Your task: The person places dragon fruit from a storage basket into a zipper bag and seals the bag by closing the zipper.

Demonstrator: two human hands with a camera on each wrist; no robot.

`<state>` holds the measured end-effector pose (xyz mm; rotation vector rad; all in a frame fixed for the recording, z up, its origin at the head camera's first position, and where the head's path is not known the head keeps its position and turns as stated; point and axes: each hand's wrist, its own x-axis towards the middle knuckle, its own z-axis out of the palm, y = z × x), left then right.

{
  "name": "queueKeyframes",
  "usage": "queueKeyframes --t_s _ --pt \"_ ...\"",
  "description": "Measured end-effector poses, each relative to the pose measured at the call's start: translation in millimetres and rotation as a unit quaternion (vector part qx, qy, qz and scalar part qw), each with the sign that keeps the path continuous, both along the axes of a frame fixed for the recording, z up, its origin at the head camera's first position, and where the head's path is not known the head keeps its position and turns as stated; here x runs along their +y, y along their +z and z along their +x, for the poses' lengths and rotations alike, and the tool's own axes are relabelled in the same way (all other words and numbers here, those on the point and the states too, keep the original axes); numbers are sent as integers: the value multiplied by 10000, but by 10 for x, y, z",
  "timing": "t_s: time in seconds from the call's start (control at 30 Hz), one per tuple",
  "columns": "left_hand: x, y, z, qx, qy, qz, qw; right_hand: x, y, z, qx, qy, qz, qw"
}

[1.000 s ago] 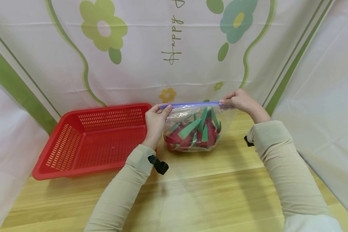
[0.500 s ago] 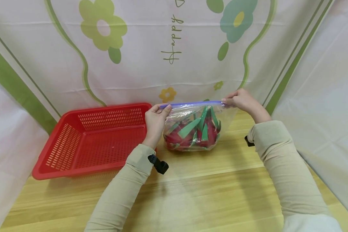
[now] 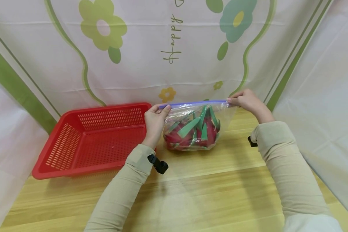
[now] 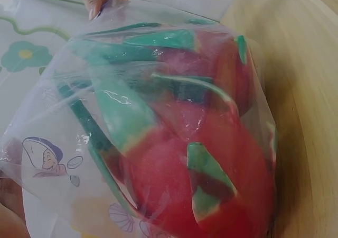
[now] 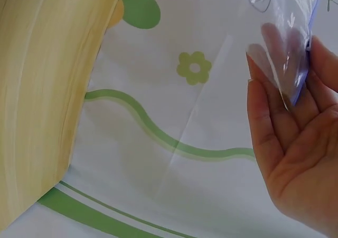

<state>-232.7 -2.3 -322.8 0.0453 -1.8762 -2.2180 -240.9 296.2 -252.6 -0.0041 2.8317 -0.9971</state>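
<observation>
Zip bag (image 3: pixel 195 127) with dragon fruit (image 3: pixel 191 133) stands on table (image 3: pixel 208 190), just right of red basket (image 3: pixel 92 141); left hand (image 3: pixel 155 120) pinches 1 top corner, right hand (image 3: pixel 247 101) pinches the other; seal looks run across. Likely next: lift bag into basket, both pinches kept firm.

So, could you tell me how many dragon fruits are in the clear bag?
1, inside the zip bag held at its top corners by the left hand and right hand; another could be hidden behind it.
</observation>
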Motion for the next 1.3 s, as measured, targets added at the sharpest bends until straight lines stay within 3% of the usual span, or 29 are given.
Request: queueKeyframes --t_s 0.47,0.67,0.9,1.03,1.17,1.3 --pt "2 -12 3 9 115 107 9999 135 -47 30 -118 -396 -169 9990" --pt "4 -25 9 -104 191 -54 9997 123 -172 13 6 -426 -270 9987" --pt "-4 -49 28 -175 168 -184 9995 107 -322 -6 -159 -458 -776 9958" --pt "23 -79 61 -139 229 -653 9975 90 -416 -11 -583 -242 -1113 9918" --pt "54 -122 103 -66 229 -1389 9900 85 -548 14 -1082 107 -1468 9832" --pt "73 -163 137 -219 7 -1965 9803 86 -637 38 -1103 315 -1658 9795"
